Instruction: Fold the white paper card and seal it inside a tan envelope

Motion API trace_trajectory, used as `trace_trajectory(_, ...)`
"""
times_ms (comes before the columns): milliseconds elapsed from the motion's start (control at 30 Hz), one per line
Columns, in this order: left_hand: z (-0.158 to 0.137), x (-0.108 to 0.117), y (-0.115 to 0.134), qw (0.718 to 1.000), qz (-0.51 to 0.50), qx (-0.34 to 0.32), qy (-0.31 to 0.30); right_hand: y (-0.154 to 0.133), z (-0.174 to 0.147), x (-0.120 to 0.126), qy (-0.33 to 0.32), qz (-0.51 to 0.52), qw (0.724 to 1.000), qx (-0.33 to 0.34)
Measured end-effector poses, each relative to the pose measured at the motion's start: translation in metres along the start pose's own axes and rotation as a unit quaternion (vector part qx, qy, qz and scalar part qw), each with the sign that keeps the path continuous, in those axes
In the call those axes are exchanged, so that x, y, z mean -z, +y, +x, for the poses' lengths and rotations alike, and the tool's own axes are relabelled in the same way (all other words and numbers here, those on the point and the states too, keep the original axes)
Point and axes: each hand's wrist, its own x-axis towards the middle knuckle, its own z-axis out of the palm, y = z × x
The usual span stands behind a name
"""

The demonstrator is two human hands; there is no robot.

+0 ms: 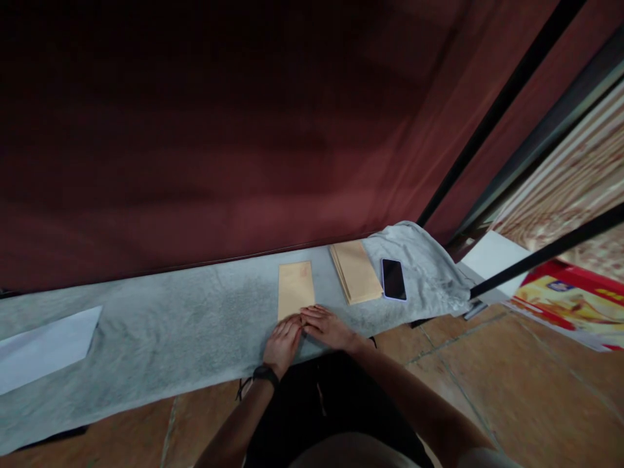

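A brown paper envelope point(295, 286) lies on the grey cloth in front of me, with a faint reddish mark near its upper right corner. My left hand point(283, 343) is at its near end, fingers bent and closed together over the paper. From the other side, my right hand point(327, 327) closes on the same end, its fingertips meeting those of the left. Both hands hide the envelope's lower edge. To the right rests a stack of similar brown envelopes point(358, 272), slightly fanned at its left side.
A phone point(394, 279) with a dark screen lies right of the stack. White paper sheets point(49, 348) are at the left on the grey cloth point(185, 318). Dark red fabric point(219, 227) rises behind. Black poles point(487, 149) and a red-yellow box point(575, 302) stand at right.
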Motion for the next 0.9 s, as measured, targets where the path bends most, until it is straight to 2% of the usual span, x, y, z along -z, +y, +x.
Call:
trace_trajectory(100, 0.0, 0.003, -0.003, 1.0, -0.019, 0.013, -0.021, -0.003, -0.016, -0.003, 0.052, 0.024, 0.998, -0.022)
trace_trajectory(200, 0.02, 0.004, -0.012, 0.998, -0.019, 0.025, -0.058, -0.006, -0.021, -0.005, 0.083, 0.046, 0.995, -0.042)
trace_trajectory(333, 0.084, -0.013, -0.03, 0.997, 0.014, 0.027, -0.072, -0.009, -0.02, -0.002, 0.112, 0.077, 0.99, -0.049)
trace_trajectory(433, 0.134, -0.036, -0.043, 0.991, 0.045, 0.034, -0.124, -0.008, -0.02, -0.001, 0.122, 0.094, 0.987, -0.044)
trace_trajectory(533, 0.159, -0.053, -0.05, 0.986, 0.069, 0.03, -0.152, -0.005, -0.021, -0.003, 0.121, 0.096, 0.987, -0.042)
trace_trajectory(667, 0.151, -0.058, -0.052, 0.988, 0.05, -0.016, -0.144, -0.003, -0.019, -0.005, 0.119, 0.083, 0.988, -0.049)
trace_trajectory(733, 0.137, -0.054, -0.052, 0.988, 0.032, -0.041, -0.143, -0.003, -0.018, -0.004, 0.112, 0.075, 0.99, -0.05)
trace_trajectory(900, 0.102, -0.034, -0.047, 0.978, -0.003, -0.086, -0.188, -0.004, -0.018, 0.001, 0.105, 0.072, 0.991, -0.051)
